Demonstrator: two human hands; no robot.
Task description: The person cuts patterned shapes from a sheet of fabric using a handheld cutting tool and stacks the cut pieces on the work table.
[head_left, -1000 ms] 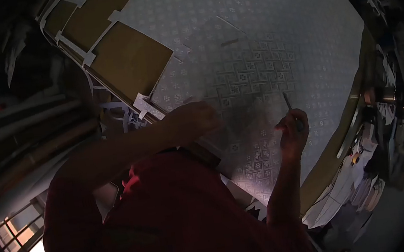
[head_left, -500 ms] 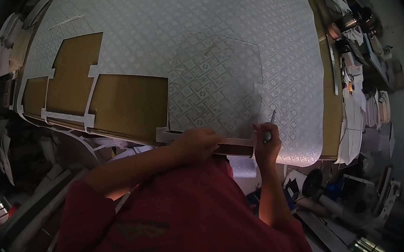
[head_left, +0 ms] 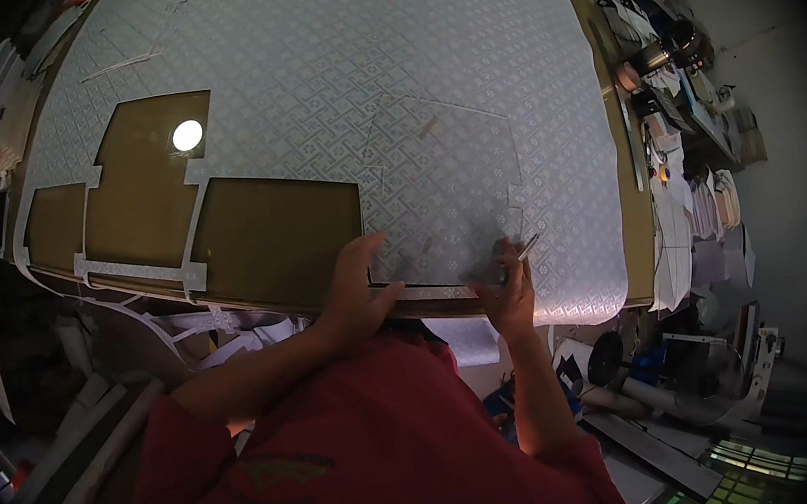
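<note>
A pale patterned sheet covers most of the table, with thin cut lines in it. My left hand is open at the near edge, thumb and fingers apart around the corner of a sheet section beside a cut-out. Between its thumb and my right hand, a narrow strip of the sheet runs along the table edge. My right hand is closed on a slim pointed knife, tip pointing up and right, its fingertips near the sheet section's right corner. The handle is mostly hidden.
Brown tabletop shows through several cut-outs on the left, one with a bright round light spot. Offcut strips hang off the near left edge. A metal ruler-like bar lies along the right edge. A fan stands at lower right.
My left hand has let go of the near strip, moved left and opened. The strip, raised earlier, now lies flatter. My right hand has shifted slightly left, still with the knife. The view has shifted.
</note>
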